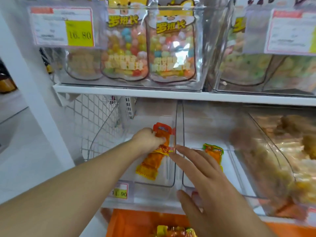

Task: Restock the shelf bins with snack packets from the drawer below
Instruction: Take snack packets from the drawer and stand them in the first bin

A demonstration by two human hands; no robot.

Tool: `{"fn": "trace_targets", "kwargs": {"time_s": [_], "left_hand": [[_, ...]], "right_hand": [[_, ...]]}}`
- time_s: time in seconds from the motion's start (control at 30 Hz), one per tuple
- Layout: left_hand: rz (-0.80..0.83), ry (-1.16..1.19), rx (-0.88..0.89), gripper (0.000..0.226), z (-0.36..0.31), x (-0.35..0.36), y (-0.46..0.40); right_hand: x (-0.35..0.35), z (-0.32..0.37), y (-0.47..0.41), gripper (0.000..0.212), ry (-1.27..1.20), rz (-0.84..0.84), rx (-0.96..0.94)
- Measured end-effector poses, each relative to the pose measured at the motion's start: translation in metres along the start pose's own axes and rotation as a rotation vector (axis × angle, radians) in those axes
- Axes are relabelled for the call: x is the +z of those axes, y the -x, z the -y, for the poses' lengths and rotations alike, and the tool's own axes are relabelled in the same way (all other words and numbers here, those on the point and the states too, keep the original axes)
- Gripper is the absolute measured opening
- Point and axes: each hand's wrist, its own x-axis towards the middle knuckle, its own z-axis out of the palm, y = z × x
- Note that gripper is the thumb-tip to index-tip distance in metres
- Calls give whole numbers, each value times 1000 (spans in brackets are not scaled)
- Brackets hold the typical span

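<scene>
- The right hand is nearest the camera, with straight, spread fingers holding nothing; its fingertips reach to the front rim between two bins, just beside the packets.
- The left hand reaches into the clear plastic left bin and grips a red-orange snack packet with curled fingers.
- A second orange-and-yellow foil packet lies lengthwise in that same bin, below the left hand.
- A green-edged orange packet lies in the clear neighbouring bin, partly behind the right hand.
- More yellow-and-orange packets show in the orange drawer at the bottom edge.
- A price tag reading 11.90 hangs on the left bin's front.
- A blurred clear bin of brown snacks stands to the right.
- On the white shelf above stand clear jar-shaped pouches of coloured candy balls.
</scene>
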Motion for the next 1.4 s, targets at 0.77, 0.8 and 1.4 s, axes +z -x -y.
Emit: {"fn": "trace_targets", "kwargs": {"time_s": [0.77, 0.8, 1.4], "left_hand": [[59, -197, -146, 31, 5, -28, 71], [71, -162, -152, 35, 4, -33, 76], [908, 1262, -2, 54, 4, -52, 237]], "right_hand": [[-18, 23, 7, 82, 83, 162, 61], [-20, 26, 8, 83, 82, 166, 71], [-60, 69, 21, 44, -599, -101, 311]]}}
